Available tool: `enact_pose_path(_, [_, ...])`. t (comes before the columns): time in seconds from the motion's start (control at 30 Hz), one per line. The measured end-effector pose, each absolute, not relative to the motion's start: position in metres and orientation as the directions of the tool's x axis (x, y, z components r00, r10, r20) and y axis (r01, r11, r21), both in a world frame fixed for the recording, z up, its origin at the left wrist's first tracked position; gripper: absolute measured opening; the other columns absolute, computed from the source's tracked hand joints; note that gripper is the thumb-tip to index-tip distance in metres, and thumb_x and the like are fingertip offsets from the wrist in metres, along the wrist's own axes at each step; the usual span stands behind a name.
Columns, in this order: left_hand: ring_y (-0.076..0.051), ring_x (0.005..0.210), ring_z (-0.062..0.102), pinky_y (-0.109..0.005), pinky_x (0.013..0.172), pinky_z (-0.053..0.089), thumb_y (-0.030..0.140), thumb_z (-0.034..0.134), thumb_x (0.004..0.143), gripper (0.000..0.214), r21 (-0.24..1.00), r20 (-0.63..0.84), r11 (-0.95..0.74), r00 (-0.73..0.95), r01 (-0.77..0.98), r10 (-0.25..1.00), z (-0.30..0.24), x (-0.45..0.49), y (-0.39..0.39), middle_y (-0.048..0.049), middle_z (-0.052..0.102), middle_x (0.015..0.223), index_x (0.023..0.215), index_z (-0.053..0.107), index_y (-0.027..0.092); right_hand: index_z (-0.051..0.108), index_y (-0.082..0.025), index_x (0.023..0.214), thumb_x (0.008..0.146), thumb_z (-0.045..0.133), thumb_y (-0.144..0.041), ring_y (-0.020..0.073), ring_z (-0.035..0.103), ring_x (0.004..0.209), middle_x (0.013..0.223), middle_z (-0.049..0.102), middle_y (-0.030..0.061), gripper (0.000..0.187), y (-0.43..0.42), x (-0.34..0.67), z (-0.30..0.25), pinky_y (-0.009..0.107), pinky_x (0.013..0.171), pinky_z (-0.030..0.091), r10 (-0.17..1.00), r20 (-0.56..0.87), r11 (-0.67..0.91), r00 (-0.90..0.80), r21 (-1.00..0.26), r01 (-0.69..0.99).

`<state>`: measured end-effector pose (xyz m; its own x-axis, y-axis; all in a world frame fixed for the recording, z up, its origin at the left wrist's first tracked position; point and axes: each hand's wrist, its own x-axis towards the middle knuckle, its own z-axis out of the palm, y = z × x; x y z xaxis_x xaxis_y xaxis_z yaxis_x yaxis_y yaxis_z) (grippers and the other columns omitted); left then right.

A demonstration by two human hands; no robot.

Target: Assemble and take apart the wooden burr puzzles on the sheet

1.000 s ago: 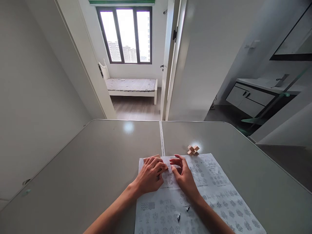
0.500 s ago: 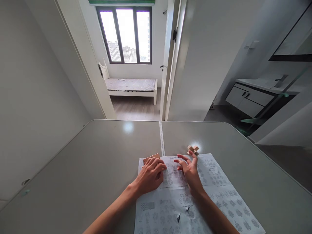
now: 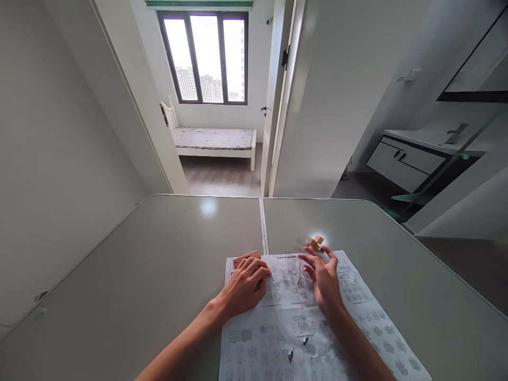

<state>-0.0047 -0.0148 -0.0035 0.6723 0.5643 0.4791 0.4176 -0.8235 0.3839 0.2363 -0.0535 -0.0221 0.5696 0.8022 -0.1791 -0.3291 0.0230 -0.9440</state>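
Note:
A printed instruction sheet (image 3: 286,328) lies on the grey table (image 3: 159,264). My left hand (image 3: 244,286) rests palm down on the sheet's upper left corner, fingers curled over wooden pieces (image 3: 246,257) that stick out beyond the fingertips. My right hand (image 3: 323,272) hovers over the sheet's upper right part with fingers spread, holding nothing. Its fingertips are just short of a small wooden cross-shaped puzzle (image 3: 315,243) on the table beyond the sheet's top edge.
The table has a seam (image 3: 262,222) down its middle and rounded far corners. Beyond it a doorway opens onto a room with a bed (image 3: 214,140) and a window. A vanity cabinet (image 3: 408,159) stands to the right.
My right hand has moved right and forward across the sheet, from beside the left hand to close by the wooden cross puzzle, opening its fingers. The left hand has stayed in place.

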Motion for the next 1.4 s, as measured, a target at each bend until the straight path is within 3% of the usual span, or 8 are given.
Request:
enact_pose_path(0.27, [-0.023,0.107,0.066,-0.043,0.104,0.054,0.007,0.054,0.096,0.025,0.4,0.472,-0.82,0.675,0.409,0.567,-0.005,-0.005,-0.015,-0.0051,0.072,0.113,0.108,0.067,0.026,0.03,-0.039,0.156,0.079,0.078,-0.032,0.0238,0.08,0.102,0.125,0.078,0.0014,0.092,-0.048,0.247,-0.028,0.025,0.065,0.057,0.794,-0.26,0.017,0.55,-0.895,-0.447])
enact_pose_path(0.43, [-0.022,0.107,0.065,-0.041,0.104,0.054,0.007,0.055,0.097,0.024,0.397,0.475,-0.823,0.677,0.405,0.562,-0.006,-0.004,-0.015,-0.0046,0.072,0.113,0.108,0.066,0.025,0.028,-0.038,0.161,0.077,0.079,-0.029,0.0263,0.079,0.111,0.134,0.075,0.0032,0.099,-0.049,0.249,-0.022,0.022,0.062,0.055,0.8,-0.273,0.016,0.535,-0.88,-0.474])
enact_pose_path(0.67, [-0.022,0.107,0.066,-0.04,0.104,0.054,0.007,0.055,0.096,0.025,0.396,0.477,-0.824,0.676,0.405,0.561,-0.005,-0.005,-0.015,-0.0045,0.073,0.114,0.107,0.067,0.026,0.054,-0.034,0.142,0.073,0.081,-0.027,0.0259,0.08,0.106,0.139,0.073,0.0027,0.074,-0.05,0.247,-0.019,0.02,0.057,0.053,0.794,-0.29,0.043,0.534,-0.849,-0.526])
enact_pose_path(1.1, [-0.022,0.106,0.066,-0.042,0.103,0.054,0.009,0.055,0.097,0.023,0.408,0.468,-0.819,0.677,0.404,0.567,-0.004,-0.005,-0.015,-0.0045,0.073,0.113,0.106,0.068,0.026,0.068,-0.03,0.125,0.071,0.082,-0.024,0.0137,0.073,0.083,0.123,0.081,0.002,0.056,-0.05,0.246,-0.02,0.017,0.058,0.051,0.789,-0.3,0.044,0.536,-0.842,-0.537])
enact_pose_path(1.4, [-0.023,0.106,0.066,-0.042,0.102,0.055,0.007,0.055,0.096,0.025,0.41,0.469,-0.82,0.678,0.401,0.566,-0.004,-0.005,-0.015,-0.0049,0.073,0.113,0.106,0.067,0.026,0.074,-0.024,0.113,0.071,0.078,-0.025,0.0144,0.06,0.063,0.096,0.084,0.0051,0.042,-0.055,0.237,-0.006,0.025,0.059,0.051,0.831,-0.26,0.034,0.492,-0.859,-0.511])
